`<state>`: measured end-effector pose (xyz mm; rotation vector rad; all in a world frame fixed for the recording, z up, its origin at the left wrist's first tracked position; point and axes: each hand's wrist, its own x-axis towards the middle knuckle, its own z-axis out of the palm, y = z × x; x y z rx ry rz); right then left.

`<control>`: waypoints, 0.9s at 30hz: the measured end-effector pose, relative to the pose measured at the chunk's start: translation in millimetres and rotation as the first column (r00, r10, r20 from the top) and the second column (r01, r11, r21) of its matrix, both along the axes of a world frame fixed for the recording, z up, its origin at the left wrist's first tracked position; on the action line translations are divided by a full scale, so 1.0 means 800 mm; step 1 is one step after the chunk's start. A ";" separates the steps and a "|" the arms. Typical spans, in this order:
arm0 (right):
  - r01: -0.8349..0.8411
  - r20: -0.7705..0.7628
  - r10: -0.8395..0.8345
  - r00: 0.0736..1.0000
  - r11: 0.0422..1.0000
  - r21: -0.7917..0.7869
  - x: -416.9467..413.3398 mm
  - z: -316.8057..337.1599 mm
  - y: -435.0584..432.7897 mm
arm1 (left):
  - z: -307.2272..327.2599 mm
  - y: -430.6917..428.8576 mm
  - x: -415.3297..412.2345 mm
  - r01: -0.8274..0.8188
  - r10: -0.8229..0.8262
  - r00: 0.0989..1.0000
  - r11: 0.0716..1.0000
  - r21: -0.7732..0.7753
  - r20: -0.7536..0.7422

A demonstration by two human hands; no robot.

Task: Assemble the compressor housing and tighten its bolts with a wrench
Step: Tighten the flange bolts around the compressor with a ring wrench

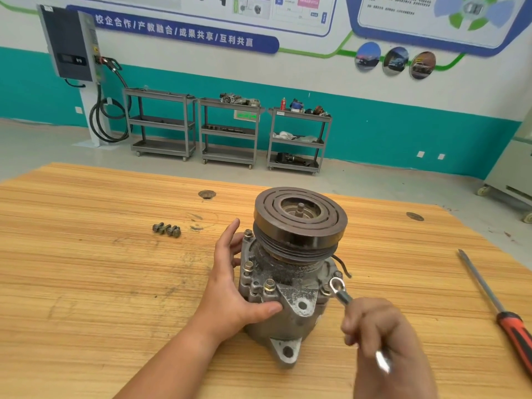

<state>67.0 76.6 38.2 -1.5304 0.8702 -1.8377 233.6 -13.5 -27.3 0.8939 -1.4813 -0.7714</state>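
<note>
We see only our two hands and the forearms behind them. Our left hand (230, 286), at the centre of the frame, has a forearm that runs bare to the lower edge, and its thumbnail looks short. Our right hand (380, 326), at the lower right, is blurred, its wrist likewise bare down to the bottom edge.

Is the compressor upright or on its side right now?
Upright: the compressor stands on end on the table, pulley on top, left hand pressing its side.

Wall banner (172, 33): 校企合作/产教融合/成果共享/互利共赢; posters (288, 7) print illegible.
</note>
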 end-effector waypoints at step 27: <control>-0.810 0.437 0.685 0.583 0.527 0.255 -0.077 0.011 -0.113 | 0.000 0.001 0.000 0.001 -0.001 1.000 1.000 0.005 -0.011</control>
